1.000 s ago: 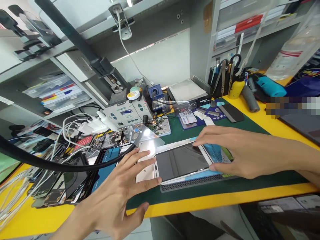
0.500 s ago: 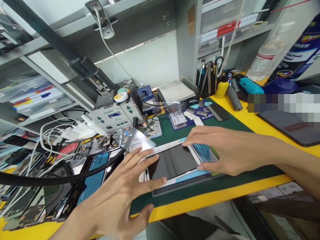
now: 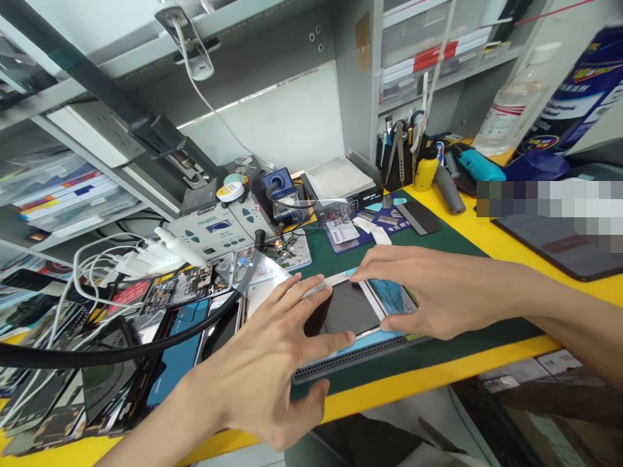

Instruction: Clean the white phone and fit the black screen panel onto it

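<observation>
A white phone [image 3: 348,306] with a dark screen lies flat on the green mat [image 3: 438,240], over a grey perforated strip [image 3: 341,360]. My left hand [image 3: 272,353] lies over the phone's left end, fingers stretched out, index and middle fingertips on the screen. My right hand [image 3: 428,288] spans the phone's right end, index finger on the far edge and thumb at the near edge, covering a blue card [image 3: 392,297]. A clear film sheet [image 3: 260,269] lies just left of the phone.
Several opened phones and parts [image 3: 160,311] crowd the left of the yellow bench [image 3: 491,243], with white cables [image 3: 111,263] and a thick black hose [image 3: 121,353]. A soldering station [image 3: 219,227], heating plate [image 3: 338,181], tool holder [image 3: 403,152] and dark tablet [image 3: 559,246] stand behind and right.
My left hand has slid right onto the phone's screen, covering its left end. The right hand has kept its hold on the right end. The view has shifted slightly.
</observation>
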Action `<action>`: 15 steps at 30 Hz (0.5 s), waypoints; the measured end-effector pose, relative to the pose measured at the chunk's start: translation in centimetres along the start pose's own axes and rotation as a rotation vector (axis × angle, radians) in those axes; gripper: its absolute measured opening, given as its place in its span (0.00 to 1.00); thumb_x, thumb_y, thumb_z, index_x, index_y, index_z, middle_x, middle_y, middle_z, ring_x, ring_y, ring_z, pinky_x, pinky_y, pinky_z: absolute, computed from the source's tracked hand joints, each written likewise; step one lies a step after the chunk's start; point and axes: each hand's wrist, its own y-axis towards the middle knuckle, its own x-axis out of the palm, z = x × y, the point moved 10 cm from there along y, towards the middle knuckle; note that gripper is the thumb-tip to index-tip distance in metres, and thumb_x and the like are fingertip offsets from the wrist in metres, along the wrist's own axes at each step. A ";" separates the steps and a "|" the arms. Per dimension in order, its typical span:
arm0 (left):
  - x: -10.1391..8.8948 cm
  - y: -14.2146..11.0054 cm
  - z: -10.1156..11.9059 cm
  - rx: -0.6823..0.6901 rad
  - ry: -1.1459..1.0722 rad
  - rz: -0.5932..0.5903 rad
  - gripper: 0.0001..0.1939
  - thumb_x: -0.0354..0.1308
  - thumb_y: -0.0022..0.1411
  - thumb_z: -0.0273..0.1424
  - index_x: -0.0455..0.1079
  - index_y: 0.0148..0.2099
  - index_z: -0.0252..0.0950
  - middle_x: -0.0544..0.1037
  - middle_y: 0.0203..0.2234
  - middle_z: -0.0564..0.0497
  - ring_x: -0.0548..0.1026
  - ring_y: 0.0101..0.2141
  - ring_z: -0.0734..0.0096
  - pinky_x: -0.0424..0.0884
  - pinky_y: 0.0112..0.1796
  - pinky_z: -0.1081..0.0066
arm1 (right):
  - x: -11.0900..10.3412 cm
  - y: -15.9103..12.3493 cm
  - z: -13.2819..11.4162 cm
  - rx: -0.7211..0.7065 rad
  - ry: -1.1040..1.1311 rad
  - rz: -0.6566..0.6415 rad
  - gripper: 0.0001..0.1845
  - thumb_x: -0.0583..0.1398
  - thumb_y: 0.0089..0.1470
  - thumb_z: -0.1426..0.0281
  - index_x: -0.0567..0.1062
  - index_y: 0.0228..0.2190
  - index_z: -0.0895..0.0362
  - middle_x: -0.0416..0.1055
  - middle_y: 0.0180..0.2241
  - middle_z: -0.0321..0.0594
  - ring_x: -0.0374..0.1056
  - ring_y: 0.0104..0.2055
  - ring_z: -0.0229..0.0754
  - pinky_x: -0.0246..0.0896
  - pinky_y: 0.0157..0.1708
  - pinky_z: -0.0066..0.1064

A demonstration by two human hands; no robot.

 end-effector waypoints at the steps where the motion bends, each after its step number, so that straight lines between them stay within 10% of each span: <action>1: 0.0 0.2 0.1 0.003 -0.003 -0.002 0.37 0.65 0.52 0.34 0.71 0.66 0.52 0.60 0.71 0.35 0.54 0.71 0.32 0.50 0.65 0.28 | 0.0 0.0 0.0 0.001 0.002 0.001 0.30 0.64 0.57 0.59 0.73 0.58 0.58 0.71 0.53 0.48 0.69 0.57 0.54 0.64 0.57 0.45; 15: 0.0 1.4 0.8 0.030 -0.031 0.021 0.39 0.64 0.51 0.35 0.69 0.67 0.53 0.59 0.71 0.36 0.51 0.73 0.37 0.48 0.67 0.34 | 0.1 -0.2 0.3 0.045 0.081 -0.019 0.31 0.64 0.56 0.60 0.73 0.58 0.57 0.70 0.55 0.48 0.68 0.58 0.55 0.64 0.58 0.46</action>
